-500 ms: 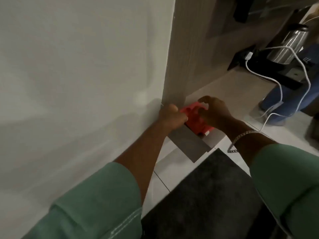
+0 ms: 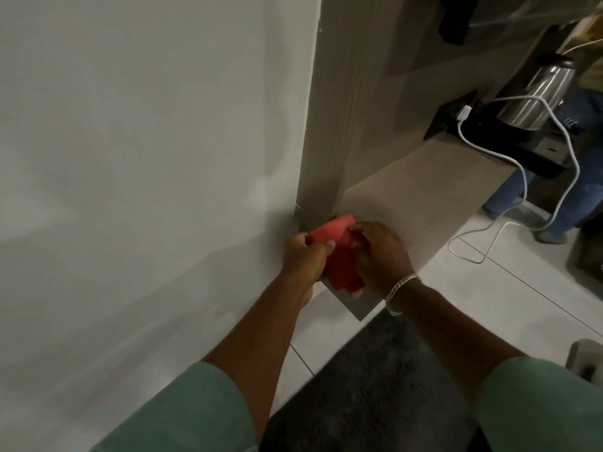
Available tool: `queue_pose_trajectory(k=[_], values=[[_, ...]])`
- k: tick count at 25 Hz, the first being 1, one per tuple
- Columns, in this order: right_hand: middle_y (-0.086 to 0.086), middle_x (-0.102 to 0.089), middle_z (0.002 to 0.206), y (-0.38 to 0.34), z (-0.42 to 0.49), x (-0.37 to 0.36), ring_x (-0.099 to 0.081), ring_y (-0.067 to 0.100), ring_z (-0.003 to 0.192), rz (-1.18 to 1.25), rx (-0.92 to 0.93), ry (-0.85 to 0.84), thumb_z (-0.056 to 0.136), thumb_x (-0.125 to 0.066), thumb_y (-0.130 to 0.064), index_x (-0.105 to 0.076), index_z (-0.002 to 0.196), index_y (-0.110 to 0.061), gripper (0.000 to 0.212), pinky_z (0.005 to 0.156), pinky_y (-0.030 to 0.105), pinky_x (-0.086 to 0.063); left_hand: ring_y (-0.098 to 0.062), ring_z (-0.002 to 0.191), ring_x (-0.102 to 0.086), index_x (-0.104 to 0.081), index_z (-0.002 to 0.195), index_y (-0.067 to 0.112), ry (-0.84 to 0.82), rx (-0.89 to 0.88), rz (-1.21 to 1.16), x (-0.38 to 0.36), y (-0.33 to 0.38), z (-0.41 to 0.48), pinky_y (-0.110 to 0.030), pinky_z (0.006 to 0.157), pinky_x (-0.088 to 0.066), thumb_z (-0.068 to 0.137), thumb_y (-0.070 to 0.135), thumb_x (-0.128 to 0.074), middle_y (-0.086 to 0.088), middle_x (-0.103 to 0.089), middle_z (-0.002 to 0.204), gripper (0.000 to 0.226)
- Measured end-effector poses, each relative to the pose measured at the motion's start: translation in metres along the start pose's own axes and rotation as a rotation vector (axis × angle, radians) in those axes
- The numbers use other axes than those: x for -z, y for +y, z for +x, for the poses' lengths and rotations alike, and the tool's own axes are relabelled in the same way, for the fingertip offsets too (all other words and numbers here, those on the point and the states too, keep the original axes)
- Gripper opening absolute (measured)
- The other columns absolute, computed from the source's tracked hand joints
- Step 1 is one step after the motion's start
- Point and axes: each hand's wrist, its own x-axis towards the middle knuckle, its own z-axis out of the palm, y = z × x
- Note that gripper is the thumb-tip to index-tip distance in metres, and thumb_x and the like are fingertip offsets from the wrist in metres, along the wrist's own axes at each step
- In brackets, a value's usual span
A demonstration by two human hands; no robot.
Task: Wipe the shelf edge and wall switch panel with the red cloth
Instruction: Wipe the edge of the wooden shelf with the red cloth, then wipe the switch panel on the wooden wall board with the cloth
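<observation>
1. Head view, change: red cloth [image 2: 339, 256] now spread taller between both hands, its upper corner lifted toward 12 o'clock; earlier it was bunched low.
2. Left hand [image 2: 305, 256]: fingers pinched on cloth's left edge.
3. Right hand [image 2: 380, 256]: closed on cloth's right side, at 3 o'clock.
4. Cloth location: over shelf edge [image 2: 355, 305], near corner, beside wall [image 2: 146, 158].

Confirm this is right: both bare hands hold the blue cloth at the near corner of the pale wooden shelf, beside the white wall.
Not quite: the cloth is red, not blue, as the head view shows. The left hand and right hand do hold it at the pale wooden shelf's near corner, beside the white wall.
</observation>
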Motion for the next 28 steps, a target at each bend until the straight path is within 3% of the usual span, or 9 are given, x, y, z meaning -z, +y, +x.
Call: queue_pose_trajectory(k=[4, 7, 10, 12, 15, 18, 23, 26, 28], values=[[0.015, -0.052, 0.149, -0.069, -0.024, 0.005, -0.043, 0.032, 0.142, -0.071, 0.296, 0.1, 0.101, -0.042, -0.02, -0.052, 0.139, -0.01, 0.041, 0.117, 0.035, -0.024, -0.035, 0.11, -0.062, -0.06, 0.12, 0.009, -0.058, -0.094, 0.016, 0.048, 0.044, -0.032, -0.052, 0.091, -0.056, 0.089, 0.012, -0.06, -0.014, -0.066, 0.12, 0.031], [0.008, -0.053, 0.149, -0.135, -0.048, 0.018, -0.043, 0.028, 0.144, -0.077, 0.419, 0.134, 0.099, -0.034, -0.038, -0.05, 0.141, -0.015, 0.051, 0.12, 0.048, -0.032, -0.032, 0.103, -0.067, -0.065, 0.115, 0.007, -0.092, -0.169, -0.053, 0.097, 0.086, -0.079, -0.041, 0.076, -0.06, 0.09, 0.008, -0.054, -0.016, -0.07, 0.113, 0.027], [0.014, -0.039, 0.158, -0.203, -0.074, 0.031, -0.032, 0.036, 0.149, -0.072, 0.59, 0.185, 0.092, -0.048, -0.052, -0.044, 0.147, -0.019, 0.065, 0.12, 0.054, -0.03, -0.036, 0.101, -0.068, -0.07, 0.108, 0.01, -0.068, -0.304, -0.053, 0.149, 0.128, -0.133, -0.043, 0.074, -0.06, 0.087, 0.005, -0.05, -0.017, -0.073, 0.108, 0.029], [0.02, -0.029, 0.162, -0.253, -0.087, 0.037, -0.025, 0.042, 0.151, 0.013, 0.663, 0.253, 0.086, -0.063, -0.047, -0.041, 0.149, -0.021, 0.071, 0.119, 0.05, -0.027, -0.034, 0.099, -0.069, -0.07, 0.109, 0.012, -0.067, -0.39, -0.049, 0.184, 0.159, -0.172, -0.04, 0.071, -0.06, 0.086, 0.006, -0.049, -0.014, -0.074, 0.107, 0.031], [0.018, -0.03, 0.161, -0.328, -0.103, 0.046, -0.028, 0.04, 0.149, 0.207, 0.747, 0.338, 0.078, -0.072, -0.03, -0.038, 0.146, -0.026, 0.076, 0.113, 0.043, -0.033, -0.023, 0.088, -0.07, -0.072, 0.101, 0.017, -0.028, -0.582, 0.014, 0.234, 0.2, -0.235, -0.028, 0.063, -0.057, 0.086, 0.011, -0.05, -0.005, -0.076, 0.094, 0.027], [0.022, -0.037, 0.155, -0.401, -0.119, 0.057, -0.036, 0.038, 0.145, 0.317, 0.981, 0.427, 0.071, -0.074, -0.019, -0.041, 0.143, -0.021, 0.079, 0.116, 0.046, -0.037, -0.015, 0.086, -0.072, -0.074, 0.094, 0.026, 0.202, -0.915, 0.228, 0.282, 0.232, -0.306, -0.029, 0.071, -0.059, 0.079, 0.018, -0.053, 0.004, -0.076, 0.089, 0.027], [0.031, -0.039, 0.151, -0.515, -0.147, 0.068, -0.04, 0.047, 0.14, 0.41, 1.234, 0.577, 0.075, -0.071, -0.016, -0.045, 0.141, -0.014, 0.071, 0.115, 0.055, -0.036, -0.011, 0.09, -0.069, -0.07, 0.107, 0.01, 0.714, -1.42, 0.538, 0.382, 0.269, -0.418, -0.023, 0.085, -0.054, 0.08, 0.005, -0.048, 0.0, -0.072, 0.098, 0.035], [0.032, -0.034, 0.153, -0.568, -0.168, 0.063, -0.031, 0.051, 0.145, 0.369, 1.356, 0.579, 0.077, -0.069, -0.015, -0.046, 0.141, -0.012, 0.068, 0.118, 0.059, -0.03, -0.015, 0.093, -0.066, -0.069, 0.108, 0.006, 1.073, -1.58, 0.734, 0.458, 0.277, -0.471, -0.026, 0.085, -0.052, 0.076, 0.001, -0.044, -0.006, -0.072, 0.106, 0.041], [0.03, -0.031, 0.155, -0.592, -0.174, 0.056, -0.026, 0.05, 0.148, 0.344, 1.384, 0.571, 0.08, -0.068, -0.018, -0.045, 0.142, -0.011, 0.066, 0.121, 0.057, -0.026, -0.021, 0.114, -0.062, -0.065, 0.118, 0.0, 1.21, -1.588, 0.958, 0.512, 0.275, -0.487, -0.033, 0.1, -0.048, 0.077, -0.002, -0.041, -0.014, -0.067, 0.125, 0.048]])
